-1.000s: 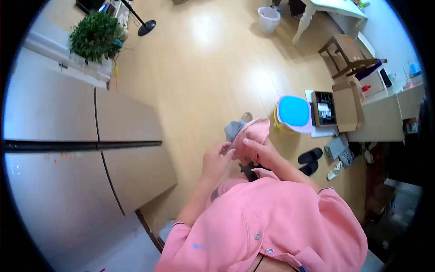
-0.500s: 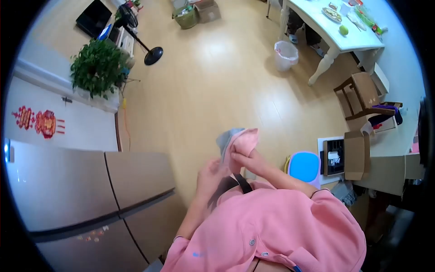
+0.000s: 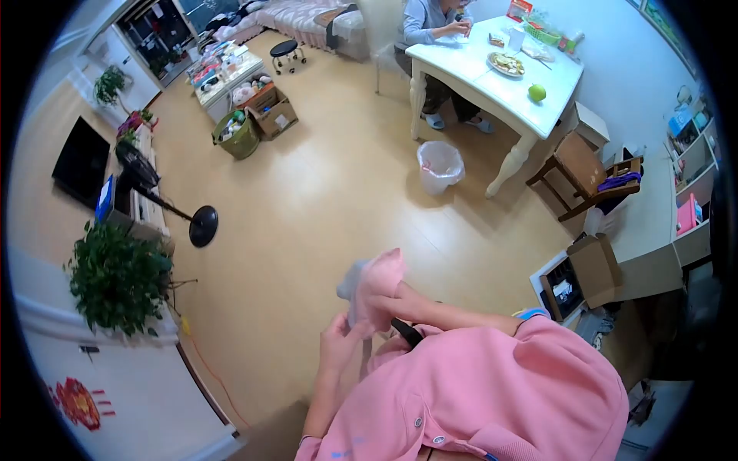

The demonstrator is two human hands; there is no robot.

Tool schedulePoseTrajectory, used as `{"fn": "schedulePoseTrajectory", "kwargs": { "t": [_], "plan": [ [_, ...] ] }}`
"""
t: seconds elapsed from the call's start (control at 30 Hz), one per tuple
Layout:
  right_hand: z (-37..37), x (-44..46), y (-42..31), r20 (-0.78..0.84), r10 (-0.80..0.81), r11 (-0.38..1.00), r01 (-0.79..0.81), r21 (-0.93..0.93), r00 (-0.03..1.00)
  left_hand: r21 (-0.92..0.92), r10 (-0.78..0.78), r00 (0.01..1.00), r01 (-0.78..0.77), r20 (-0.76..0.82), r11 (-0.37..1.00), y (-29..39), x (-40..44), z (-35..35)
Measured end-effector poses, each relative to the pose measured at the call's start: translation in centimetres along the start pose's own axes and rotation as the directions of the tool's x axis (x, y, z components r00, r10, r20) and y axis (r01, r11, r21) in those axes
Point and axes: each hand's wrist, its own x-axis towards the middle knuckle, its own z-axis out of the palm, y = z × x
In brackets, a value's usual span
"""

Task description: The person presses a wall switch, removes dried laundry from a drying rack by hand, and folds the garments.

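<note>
A pink and grey cloth (image 3: 382, 270) is bunched up in front of my pink shirt. My right hand (image 3: 380, 300) is closed around the pink part, its fingers partly hidden by the fabric. Lower and to the left, my left hand (image 3: 342, 338) pinches the lower edge of the same cloth, where the grey side (image 3: 350, 283) hangs. A black strap (image 3: 406, 332) shows just below my right wrist.
A person (image 3: 430, 23) sits at the white table (image 3: 461, 71) at the top. Before it stands a lined bin (image 3: 440, 169). A wooden chair (image 3: 578, 165) and open carton (image 3: 596, 269) are right; a fan base (image 3: 204, 226) and plant (image 3: 119, 276) are left.
The view has tilted up and turned, bringing the seated person, the whole table and the far room into sight. The fridge has mostly left view. Both hands still hold the cloth, now further left.
</note>
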Motion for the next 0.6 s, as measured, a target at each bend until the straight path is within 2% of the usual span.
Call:
{"fn": "schedulePoseTrajectory", "kwargs": {
  "t": [0.03,0.1,0.13,0.23,0.33,0.43,0.47,0.57,0.6],
  "plan": [
    [-0.2,2.1,-0.5,0.003,-0.014,1.0,0.014,0.012,1.0,0.062,-0.001,1.0,0.0,0.019,0.998,0.7,2.0,-1.3],
    [-0.7,5.8,-1.0,-0.055,0.112,0.992,-0.114,-0.054,0.992,0.189,-0.01,0.998,-0.001,0.056,0.982,1.8,5.9,-3.5],
    [-0.7,7.6,-1.2,-0.084,0.172,0.981,-0.178,-0.08,0.982,0.313,0.132,0.99,-0.138,0.041,0.939,1.1,7.9,-4.8],
    [-0.4,13.6,-4.6,-0.151,0.132,0.988,-0.142,-0.058,0.98,0.199,0.37,0.929,-0.363,0.005,0.91,0.7,14.3,-7.6],
    [-1.5,24.5,0.4,-0.064,0.04,0.998,-0.036,0.051,0.997,-0.037,0.057,0.992,-0.062,-0.109,0.997,4.1,19.9,-9.9],
    [-1.9,34.1,-0.9,0.017,0.032,0.999,-0.032,-0.014,0.999,-0.045,0.027,0.994,-0.032,-0.105,0.998,6.7,26.1,-14.0],
    [-1.6,37.1,-2.5,0.061,-0.034,0.999,0.034,0.007,0.998,-0.05,0.014,0.99,-0.021,-0.14,0.999,8.0,28.2,-15.2],
    [-1.0,45.0,-7.1,0.241,0.214,0.973,-0.229,0.036,0.947,-0.052,-0.035,0.972,0.023,-0.232,0.998,11.4,33.0,-19.0],
    [-1.0,47.8,-7.6,0.239,0.135,0.991,-0.13,-0.036,0.962,-0.033,-0.037,0.965,0.03,-0.26,0.999,12.5,34.8,-20.2]
  ]
}}
